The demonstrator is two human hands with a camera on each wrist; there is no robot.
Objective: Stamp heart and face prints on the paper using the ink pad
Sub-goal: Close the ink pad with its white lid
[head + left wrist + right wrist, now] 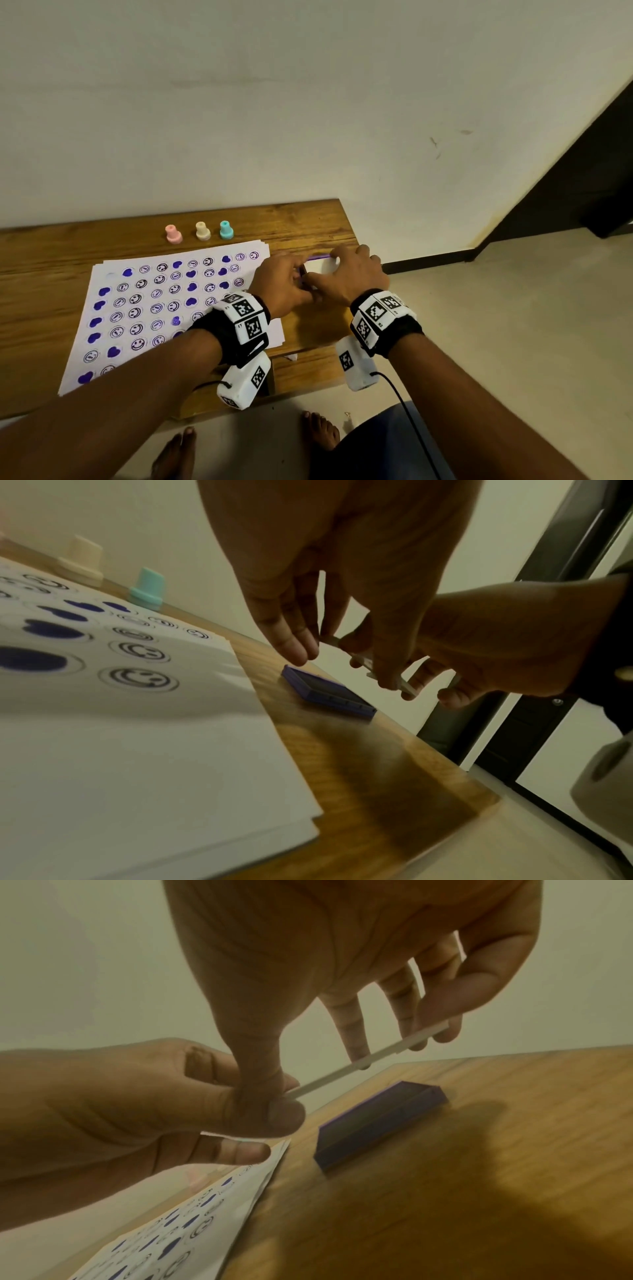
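Note:
A white sheet of paper (164, 308) covered with purple hearts and smiley faces lies on the wooden table (308, 219). To its right, the purple ink pad (329, 691) sits uncovered on the wood. Its thin white lid (369, 1058) hangs tilted a little above it. My right hand (337, 270) pinches the lid between thumb and fingers. My left hand (296, 281) holds the lid's left end with curled fingers. Pink (173, 234), cream (202, 231) and teal (226, 230) stamps stand in a row behind the paper.
The table's right edge (356, 240) runs just beyond the ink pad, with bare floor past it. A wall rises directly behind the table. A dark door frame (582, 171) stands at the far right. Bare feet show on the floor under the front edge.

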